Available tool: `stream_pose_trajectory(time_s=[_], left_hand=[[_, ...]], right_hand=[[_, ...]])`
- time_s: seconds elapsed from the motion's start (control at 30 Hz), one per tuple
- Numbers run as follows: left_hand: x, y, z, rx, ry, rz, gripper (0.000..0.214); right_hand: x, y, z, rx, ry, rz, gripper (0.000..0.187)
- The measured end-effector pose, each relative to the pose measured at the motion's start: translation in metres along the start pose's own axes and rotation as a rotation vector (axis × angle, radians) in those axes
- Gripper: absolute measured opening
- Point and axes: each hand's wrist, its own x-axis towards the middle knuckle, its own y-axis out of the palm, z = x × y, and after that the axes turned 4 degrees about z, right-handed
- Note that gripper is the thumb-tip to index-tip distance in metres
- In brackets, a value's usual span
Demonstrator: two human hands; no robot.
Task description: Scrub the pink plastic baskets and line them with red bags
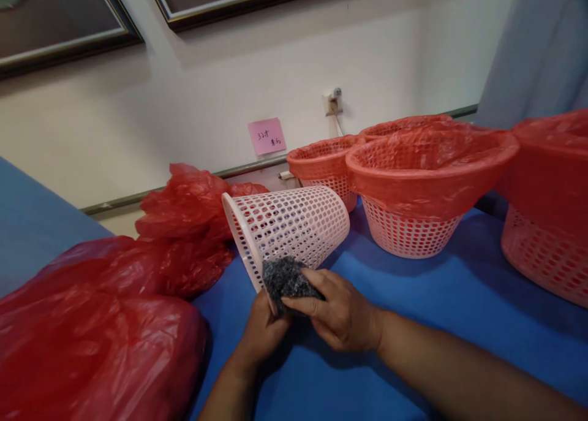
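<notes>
A pale pink plastic basket [294, 219] with a pattern of holes is tipped on its side above the blue table, its wide mouth to the left. At the near part of its rim, my left hand [264, 326] is closed on the edge. My right hand [342, 311] grips a dark grey, fuzzy cloth [287, 280] between thumb and fingers. That cloth presses against the outside of the basket near the rim, just above my left hand. Part of my left hand's fingers is hidden behind the rim and cloth.
Several baskets lined with red plastic bags stand at the right, the nearest lined basket [413, 225] beside the tipped one. Crumpled red plastic bags [114, 311] cover the left side of the blue tabletop [331, 384]. Behind are a pink note [267, 136] and a wall socket [331, 102].
</notes>
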Motion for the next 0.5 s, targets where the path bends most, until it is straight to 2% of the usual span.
stream_pose_trajectory(time_s=[0.07,0.1,0.17,0.27,0.33,0.37,0.43,0.5], left_hand=[[-0.004,-0.002,0.0,-0.019,0.0,-0.042,0.032],[-0.005,-0.003,0.0,-0.035,-0.009,-0.07,0.034],[-0.005,-0.006,0.001,-0.072,-0.038,-0.105,0.039],[0.0,-0.009,0.004,-0.109,-0.059,-0.115,0.043],[0.004,-0.009,0.006,-0.09,-0.057,-0.076,0.039],[0.007,-0.008,0.007,-0.075,-0.058,-0.042,0.036],[0.01,-0.006,0.009,-0.051,-0.066,0.027,0.032],[0.012,-0.004,0.009,-0.042,-0.065,0.061,0.032]], right_hand=[[-0.002,0.002,-0.004,-0.016,0.017,-0.013,0.058],[-0.003,0.003,-0.01,-0.032,0.081,-0.054,0.059],[-0.006,0.005,-0.029,-0.07,0.326,-0.19,0.061],[-0.013,0.007,-0.066,-0.075,0.776,-0.395,0.06],[-0.016,0.008,-0.086,-0.024,0.984,-0.447,0.058],[-0.017,0.009,-0.091,-0.001,1.04,-0.448,0.058],[-0.018,0.011,-0.088,0.011,1.018,-0.408,0.059],[-0.015,0.012,-0.069,-0.018,0.817,-0.308,0.062]])
